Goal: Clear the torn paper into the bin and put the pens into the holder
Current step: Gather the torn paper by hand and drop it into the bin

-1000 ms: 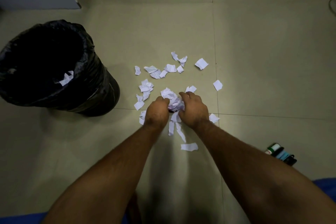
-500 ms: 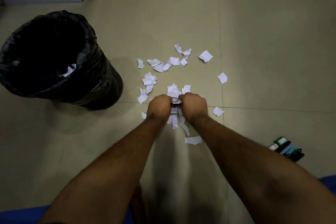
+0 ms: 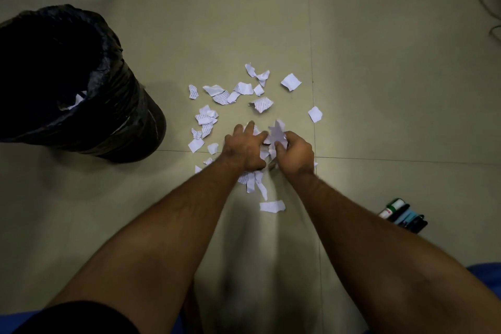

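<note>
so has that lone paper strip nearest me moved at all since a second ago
No. The paper strip lies just as far toward you and left of the crossing of the floor tile joints as before.

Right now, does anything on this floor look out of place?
Yes: torn paper scraps litter the floor tiles beside the black bin, and a few pens lie loose on the floor at the right.
</note>
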A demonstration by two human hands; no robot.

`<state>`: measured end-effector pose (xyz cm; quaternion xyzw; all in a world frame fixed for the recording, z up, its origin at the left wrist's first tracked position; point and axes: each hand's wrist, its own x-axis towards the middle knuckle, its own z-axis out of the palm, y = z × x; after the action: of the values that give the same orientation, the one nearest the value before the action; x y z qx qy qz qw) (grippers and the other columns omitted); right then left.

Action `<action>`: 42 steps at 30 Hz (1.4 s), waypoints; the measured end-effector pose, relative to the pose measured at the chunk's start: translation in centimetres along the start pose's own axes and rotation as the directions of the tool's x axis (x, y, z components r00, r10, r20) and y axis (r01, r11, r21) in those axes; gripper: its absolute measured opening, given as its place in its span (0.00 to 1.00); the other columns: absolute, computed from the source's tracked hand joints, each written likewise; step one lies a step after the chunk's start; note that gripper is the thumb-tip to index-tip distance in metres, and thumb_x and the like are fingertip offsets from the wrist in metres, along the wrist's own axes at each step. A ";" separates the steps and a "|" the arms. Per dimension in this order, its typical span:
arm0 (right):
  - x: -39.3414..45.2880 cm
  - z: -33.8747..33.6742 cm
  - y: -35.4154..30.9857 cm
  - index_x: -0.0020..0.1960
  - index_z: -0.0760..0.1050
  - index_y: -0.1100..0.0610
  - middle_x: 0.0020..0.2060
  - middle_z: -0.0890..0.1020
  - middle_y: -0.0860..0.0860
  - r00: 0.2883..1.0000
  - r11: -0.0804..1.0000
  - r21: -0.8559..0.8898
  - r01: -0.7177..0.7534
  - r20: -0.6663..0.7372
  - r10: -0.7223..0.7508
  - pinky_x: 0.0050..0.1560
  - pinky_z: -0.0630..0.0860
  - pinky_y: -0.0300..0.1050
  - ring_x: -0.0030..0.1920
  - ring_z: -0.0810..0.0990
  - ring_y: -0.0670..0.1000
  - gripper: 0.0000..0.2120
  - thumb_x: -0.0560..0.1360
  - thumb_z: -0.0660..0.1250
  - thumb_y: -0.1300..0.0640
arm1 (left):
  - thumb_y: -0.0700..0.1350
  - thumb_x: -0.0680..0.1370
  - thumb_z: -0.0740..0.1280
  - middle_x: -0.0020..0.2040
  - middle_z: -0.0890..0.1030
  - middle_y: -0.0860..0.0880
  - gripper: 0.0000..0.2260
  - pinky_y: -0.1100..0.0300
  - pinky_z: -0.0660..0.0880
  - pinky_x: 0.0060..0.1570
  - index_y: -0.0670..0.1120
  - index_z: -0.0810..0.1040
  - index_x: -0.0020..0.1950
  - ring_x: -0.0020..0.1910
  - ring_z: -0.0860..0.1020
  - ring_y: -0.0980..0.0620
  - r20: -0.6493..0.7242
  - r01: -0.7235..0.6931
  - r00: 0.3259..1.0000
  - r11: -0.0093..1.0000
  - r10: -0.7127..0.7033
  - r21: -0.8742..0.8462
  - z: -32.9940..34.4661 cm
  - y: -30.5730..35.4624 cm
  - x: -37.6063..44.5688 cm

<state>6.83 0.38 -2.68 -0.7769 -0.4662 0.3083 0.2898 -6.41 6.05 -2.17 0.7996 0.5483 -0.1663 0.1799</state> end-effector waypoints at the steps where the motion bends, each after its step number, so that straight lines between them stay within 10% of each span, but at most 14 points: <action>1: -0.1 -0.2 0.1 0.49 0.79 0.60 0.43 0.85 0.59 1.000 0.999 0.033 -0.018 -0.005 0.018 0.42 0.71 0.45 0.45 0.81 0.63 0.06 0.76 0.66 0.59 | 0.61 0.71 0.69 0.76 0.61 0.45 0.34 0.44 0.71 0.61 0.57 0.62 0.74 0.70 0.64 0.39 -0.006 -0.009 1.000 1.000 0.009 0.030 0.2 0.3 0.0; 10: -0.6 -0.1 1.1 0.59 0.78 0.61 0.54 0.84 0.59 0.991 0.988 0.124 -0.092 0.111 0.078 0.57 0.77 0.52 0.55 0.81 0.62 0.11 0.78 0.64 0.59 | 0.39 0.77 0.66 0.58 0.77 0.42 0.14 0.53 0.75 0.54 0.44 0.78 0.62 0.56 0.78 0.41 -0.136 0.000 0.991 1.000 -0.004 -0.030 0.7 1.8 -1.5; 17: -0.9 -0.8 0.2 0.62 0.76 0.63 0.57 0.83 0.59 0.984 0.956 0.246 -0.161 0.112 0.137 0.61 0.76 0.51 0.57 0.80 0.60 0.13 0.79 0.64 0.62 | 0.36 0.75 0.66 0.49 0.84 0.42 0.09 0.56 0.77 0.47 0.43 0.84 0.52 0.48 0.81 0.41 -0.194 0.161 0.939 0.863 -0.283 -0.478 0.1 1.3 -2.2; 25: -1.8 -0.7 -7.6 0.55 0.78 0.53 0.44 0.83 0.51 0.959 0.771 0.570 -0.282 0.186 0.214 0.44 0.84 0.57 0.45 0.83 0.56 0.09 0.76 0.66 0.61 | 0.38 0.74 0.67 0.44 0.85 0.44 0.05 0.62 0.70 0.40 0.42 0.83 0.45 0.44 0.80 0.46 -0.245 0.140 0.845 0.640 -0.474 -0.756 -6.1 -1.8 -5.7; 35: -3.9 0.5 -27.1 0.45 0.79 0.51 0.40 0.83 0.53 0.970 0.586 0.789 -0.183 0.242 -0.023 0.36 0.83 0.47 0.37 0.81 0.52 0.13 0.73 0.64 0.69 | 0.37 0.70 0.68 0.39 0.84 0.46 0.05 0.59 0.75 0.41 0.43 0.84 0.42 0.40 0.81 0.48 -0.442 -0.028 0.524 0.503 -0.728 -0.864 -20.3 -10.0 -13.1; 39: -4.6 3.8 -33.9 0.43 0.81 0.51 0.40 0.85 0.54 0.950 0.691 0.709 -0.138 0.292 -0.111 0.41 0.84 0.60 0.40 0.85 0.58 0.09 0.66 0.65 0.62 | 0.39 0.70 0.66 0.36 0.83 0.47 0.05 0.57 0.76 0.40 0.44 0.82 0.39 0.38 0.81 0.47 -0.394 0.033 0.361 0.434 -0.845 -0.900 -23.1 -15.6 -15.7; 42: -5.2 6.3 -37.0 0.53 0.79 0.59 0.43 0.81 0.58 0.873 0.761 0.601 -0.243 0.478 -0.099 0.34 0.83 0.50 0.36 0.81 0.56 0.11 0.73 0.64 0.68 | 0.40 0.73 0.65 0.39 0.83 0.44 0.05 0.58 0.73 0.38 0.43 0.80 0.39 0.41 0.80 0.41 -0.364 0.217 0.355 0.455 -0.861 -0.864 -23.0 -20.2 -16.6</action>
<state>-20.04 11.40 21.66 -0.5453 -0.3571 0.6439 0.4006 -29.48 10.09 23.57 0.3913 0.8359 0.3622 0.1303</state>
